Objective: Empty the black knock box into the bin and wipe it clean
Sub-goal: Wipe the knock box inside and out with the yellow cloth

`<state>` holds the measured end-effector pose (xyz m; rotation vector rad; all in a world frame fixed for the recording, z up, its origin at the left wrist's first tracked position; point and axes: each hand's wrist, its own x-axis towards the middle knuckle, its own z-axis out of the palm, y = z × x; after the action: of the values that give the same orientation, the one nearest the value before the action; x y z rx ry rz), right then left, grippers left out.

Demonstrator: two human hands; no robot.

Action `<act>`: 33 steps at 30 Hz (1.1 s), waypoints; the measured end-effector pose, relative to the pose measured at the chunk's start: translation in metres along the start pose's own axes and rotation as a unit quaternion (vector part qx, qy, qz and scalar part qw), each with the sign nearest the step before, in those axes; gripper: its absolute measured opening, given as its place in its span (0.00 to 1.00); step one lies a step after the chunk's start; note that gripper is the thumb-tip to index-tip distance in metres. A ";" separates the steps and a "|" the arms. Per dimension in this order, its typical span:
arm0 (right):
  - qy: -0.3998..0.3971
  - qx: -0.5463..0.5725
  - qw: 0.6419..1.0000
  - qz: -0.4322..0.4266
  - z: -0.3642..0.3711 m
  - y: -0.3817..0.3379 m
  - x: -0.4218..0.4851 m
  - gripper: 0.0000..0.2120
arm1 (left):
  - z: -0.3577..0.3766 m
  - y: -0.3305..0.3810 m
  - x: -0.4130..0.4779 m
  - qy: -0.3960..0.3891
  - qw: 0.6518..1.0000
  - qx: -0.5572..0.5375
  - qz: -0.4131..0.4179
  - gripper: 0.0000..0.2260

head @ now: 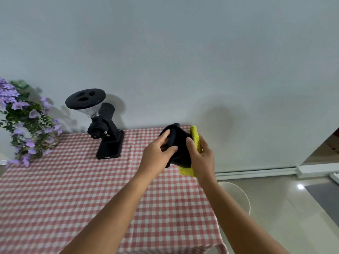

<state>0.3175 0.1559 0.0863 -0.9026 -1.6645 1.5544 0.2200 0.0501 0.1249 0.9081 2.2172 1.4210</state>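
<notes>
Above the far right part of the table (77, 189), both hands meet around the black knock box (180, 143), which is held in the air, clear of the red-and-white checked cloth. The left hand (156, 154) grips the box's left side: its fingers curl over the rim and around the dark bar there, with the thumb pressed against the wall below. The right hand (201, 158) lies flat against the box's right side, fingers together and extended, pressing a yellow cloth (194, 139) onto the outer wall; the thumb rests on the black surface in front. The cloth shows above the fingers and again hanging below the box's lower edge.

The knock box is a rounded, matte black container, tilted so that its opening faces left and away; its inside cannot be seen.

On the table, well to the left of the hands, stands a black coffee grinder (104, 125) with a clear hopper under a black lid. Farther left, purple flowers (23, 121) with green leaves trail down at the table's edge. A white round shape, perhaps a chair (236, 195), sits just beyond the table's right edge, under the right forearm. A plain pale wall fills the background.
</notes>
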 end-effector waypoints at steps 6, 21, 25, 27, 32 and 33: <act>-0.042 -0.305 0.936 -0.170 0.024 0.019 -0.055 0.32 | 0.009 -0.008 0.004 0.120 0.992 -0.023 0.001 0.20; -0.068 -0.226 0.953 -0.189 0.015 -0.009 -0.015 0.23 | -0.003 -0.009 -0.002 0.034 0.998 -0.044 0.037 0.22; -0.058 -0.218 0.962 -0.154 0.016 -0.022 -0.008 0.23 | 0.000 -0.007 -0.004 0.041 0.996 -0.072 0.033 0.22; -0.058 -0.283 0.934 -0.208 0.018 -0.020 -0.017 0.28 | 0.000 -0.008 -0.003 0.054 0.994 -0.094 0.026 0.21; -0.052 -0.122 0.987 -0.087 0.005 -0.015 0.002 0.24 | 0.000 -0.004 -0.012 0.015 0.995 -0.097 0.029 0.21; -0.052 -0.068 0.996 -0.008 0.001 -0.015 0.009 0.23 | 0.000 -0.004 -0.014 0.005 0.996 -0.085 0.036 0.21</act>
<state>0.3114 0.1618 0.1018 -0.8881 -1.8651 1.5136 0.2288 0.0398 0.1206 0.9326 2.0515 1.6227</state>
